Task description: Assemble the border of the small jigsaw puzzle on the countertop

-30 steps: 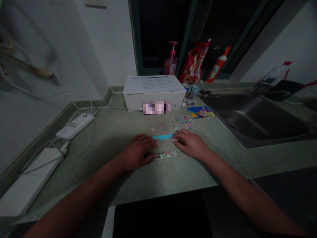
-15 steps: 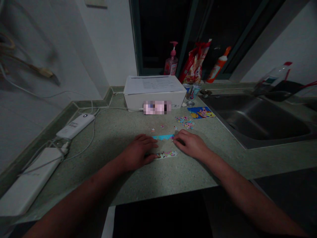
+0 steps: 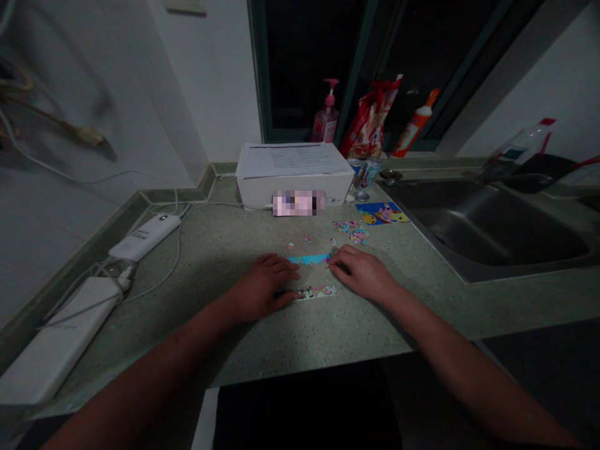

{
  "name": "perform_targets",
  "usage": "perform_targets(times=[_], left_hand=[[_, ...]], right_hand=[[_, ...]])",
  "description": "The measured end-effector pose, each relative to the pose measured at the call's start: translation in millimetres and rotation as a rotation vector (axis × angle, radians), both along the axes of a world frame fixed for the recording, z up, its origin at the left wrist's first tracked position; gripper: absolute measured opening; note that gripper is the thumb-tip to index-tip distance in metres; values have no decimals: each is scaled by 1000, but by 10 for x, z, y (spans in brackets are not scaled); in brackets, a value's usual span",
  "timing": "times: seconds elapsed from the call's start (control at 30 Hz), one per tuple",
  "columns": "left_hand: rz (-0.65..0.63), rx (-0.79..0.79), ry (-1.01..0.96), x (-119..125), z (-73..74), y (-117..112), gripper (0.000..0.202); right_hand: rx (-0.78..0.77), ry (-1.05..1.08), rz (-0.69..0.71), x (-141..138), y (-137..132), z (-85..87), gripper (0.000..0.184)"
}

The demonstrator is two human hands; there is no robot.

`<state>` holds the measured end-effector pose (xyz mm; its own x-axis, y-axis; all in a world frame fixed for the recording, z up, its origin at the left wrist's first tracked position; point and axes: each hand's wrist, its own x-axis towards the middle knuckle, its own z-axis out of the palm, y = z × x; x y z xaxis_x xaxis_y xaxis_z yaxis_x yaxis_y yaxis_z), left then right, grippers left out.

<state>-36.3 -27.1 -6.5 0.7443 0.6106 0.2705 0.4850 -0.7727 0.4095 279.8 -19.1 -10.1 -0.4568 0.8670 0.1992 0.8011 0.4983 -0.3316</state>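
Note:
Both my hands rest on a speckled green counter (image 3: 281, 337). My left hand (image 3: 262, 286) lies flat with fingers stretched out, touching the left ends of a blue strip of joined puzzle pieces (image 3: 309, 259) and a pink-and-white strip (image 3: 317, 291). My right hand (image 3: 362, 273) is curled with its fingertips pressed at the right end of the blue strip; whether a piece is pinched there is hidden. A pile of loose puzzle pieces (image 3: 351, 229) lies just beyond my right hand, beside a colourful picture card (image 3: 382, 213).
A white box (image 3: 293, 172) with paper on top stands at the back. Behind it are a pink pump bottle (image 3: 324, 122), a red bag (image 3: 370, 122) and an orange bottle (image 3: 415, 125). A steel sink (image 3: 487, 228) is at right. White power adapters (image 3: 143, 237) and cables lie left.
Hardly anything has moved. My right fingertips have shifted slightly at the end of the blue strip, and the view has drifted a little.

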Motion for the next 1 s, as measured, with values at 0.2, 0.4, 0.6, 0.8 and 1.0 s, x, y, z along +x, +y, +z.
perform_targets(times=[0.2, 0.4, 0.6, 0.8, 1.0], left_hand=[[5, -12, -9, 3, -5, 3, 29], [-3, -19, -8, 2, 6, 4, 28], [-1, -8, -7, 7, 9, 1, 28], [24, 18, -19, 10, 11, -3, 28], [145, 94, -59, -4, 21, 8, 20]], right_hand=[[-2, -15, -28, 1, -1, 7, 12], [20, -10, -3, 5, 3, -24, 12], [18, 14, -9, 2, -6, -1, 13], [3, 14, -23, 4, -5, 22, 13], [32, 64, -29, 9, 3, 17, 14]])
